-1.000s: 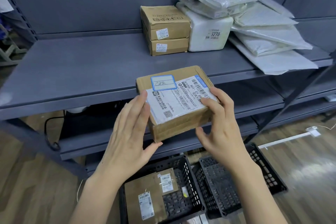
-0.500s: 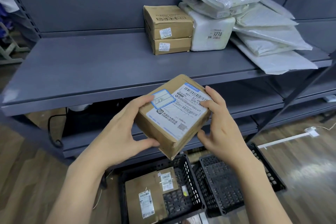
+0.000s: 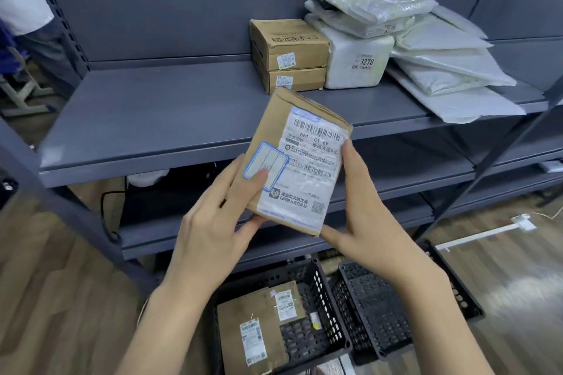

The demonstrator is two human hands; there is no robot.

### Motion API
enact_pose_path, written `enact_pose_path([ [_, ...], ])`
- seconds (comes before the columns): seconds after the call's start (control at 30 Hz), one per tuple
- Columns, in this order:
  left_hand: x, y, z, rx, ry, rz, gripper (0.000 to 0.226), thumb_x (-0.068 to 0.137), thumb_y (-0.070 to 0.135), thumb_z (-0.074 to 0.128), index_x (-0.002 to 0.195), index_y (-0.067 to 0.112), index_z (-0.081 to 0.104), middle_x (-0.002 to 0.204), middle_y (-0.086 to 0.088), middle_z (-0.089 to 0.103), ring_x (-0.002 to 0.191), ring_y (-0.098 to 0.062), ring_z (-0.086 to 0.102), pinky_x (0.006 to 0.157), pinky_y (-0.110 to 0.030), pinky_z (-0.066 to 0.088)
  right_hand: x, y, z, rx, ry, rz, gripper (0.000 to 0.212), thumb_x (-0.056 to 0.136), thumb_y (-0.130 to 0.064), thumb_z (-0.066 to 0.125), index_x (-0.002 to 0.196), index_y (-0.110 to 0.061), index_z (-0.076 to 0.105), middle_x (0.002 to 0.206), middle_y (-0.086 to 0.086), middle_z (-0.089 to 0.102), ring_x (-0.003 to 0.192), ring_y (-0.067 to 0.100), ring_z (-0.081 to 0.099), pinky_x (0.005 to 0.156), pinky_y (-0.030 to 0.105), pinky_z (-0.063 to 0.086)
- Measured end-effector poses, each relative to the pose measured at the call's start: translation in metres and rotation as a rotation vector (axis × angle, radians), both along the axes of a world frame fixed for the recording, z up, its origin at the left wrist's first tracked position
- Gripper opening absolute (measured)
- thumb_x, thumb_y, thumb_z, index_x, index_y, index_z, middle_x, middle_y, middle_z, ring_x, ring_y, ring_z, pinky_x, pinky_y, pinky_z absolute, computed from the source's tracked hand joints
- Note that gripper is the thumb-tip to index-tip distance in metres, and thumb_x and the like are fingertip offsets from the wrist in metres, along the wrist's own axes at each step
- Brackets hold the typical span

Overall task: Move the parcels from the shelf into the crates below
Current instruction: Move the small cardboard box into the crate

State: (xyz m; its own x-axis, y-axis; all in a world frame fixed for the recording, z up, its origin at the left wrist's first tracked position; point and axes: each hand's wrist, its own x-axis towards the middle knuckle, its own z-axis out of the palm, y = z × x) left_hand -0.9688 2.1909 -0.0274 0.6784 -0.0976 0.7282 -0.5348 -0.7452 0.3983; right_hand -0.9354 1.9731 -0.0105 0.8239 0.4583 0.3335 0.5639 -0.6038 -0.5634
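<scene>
Between my two hands, in front of the shelf [image 3: 189, 119], I hold a brown box [image 3: 297, 161] tipped up on end, label face toward me, tilted slightly right. My left hand [image 3: 219, 222] grips its lower left corner: thumb pressed on the blue-bordered sticker [image 3: 266, 166], fingers curled under the bottom edge. My right hand [image 3: 364, 216] braces the right side with fingers laid fairly straight along the edge and the thumb under the lower corner. White shipping label [image 3: 307, 167] covers most of the face; barcodes readable, small print not. Box is off the shelf, held in the air above the crates. On the shelf behind: two stacked brown cartons [image 3: 289, 55], touching a white parcel [image 3: 356, 61] marked 3270, with a heap of white and clear poly bags [image 3: 426, 52] piled on and beside it to the right. Below on the wood floor [image 3: 54, 298]: left crate [image 3: 332, 307], black mesh, holds two flat brown parcels [image 3: 259, 329] with labels; right crate [image 3: 377, 313] sits just beside it, partly hidden by my right forearm, contents not visible.
</scene>
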Motion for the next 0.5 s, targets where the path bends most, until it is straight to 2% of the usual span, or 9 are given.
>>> enact_pose_path([
  [0.2, -0.026, 0.005, -0.007, -0.01, -0.017, 0.079, 0.074, 0.061, -0.006, 0.081, 0.121, 0.017, 0.044, 0.134, -0.01, 0.038, 0.114, -0.022, 0.048, 0.081, -0.039, 0.052, -0.033, 0.021, 0.01, 0.093, -0.028, 0.062, 0.113, 0.079, -0.026, 0.076, 0.15, -0.019, -0.012, 0.159, -0.014, -0.008, 0.146, 0.004, -0.002, 0.117, 0.018, 0.008],
  [0.37, -0.048, 0.009, -0.01, -0.011, -0.022, 0.063, 0.075, 0.059, -0.007, 0.082, 0.119, 0.017, 0.044, 0.131, -0.011, 0.037, 0.107, -0.021, 0.049, 0.075, -0.039, 0.055, -0.055, 0.032, 0.005, 0.127, -0.059, 0.04, 0.113, 0.081, -0.028, 0.074, 0.149, -0.014, -0.015, 0.16, -0.003, -0.006, 0.147, 0.01, 0.0, 0.115, 0.014, 0.009],
  [0.5, -0.062, 0.015, -0.01, 0.0, -0.006, 0.038, 0.071, 0.061, -0.004, 0.081, 0.119, 0.017, 0.044, 0.131, -0.011, 0.037, 0.106, -0.02, 0.05, 0.068, -0.042, 0.057, -0.07, 0.038, 0.001, 0.125, -0.079, 0.009, 0.111, 0.082, -0.022, 0.074, 0.149, -0.014, -0.014, 0.161, -0.001, -0.004, 0.147, 0.012, 0.002, 0.113, 0.011, 0.01],
])
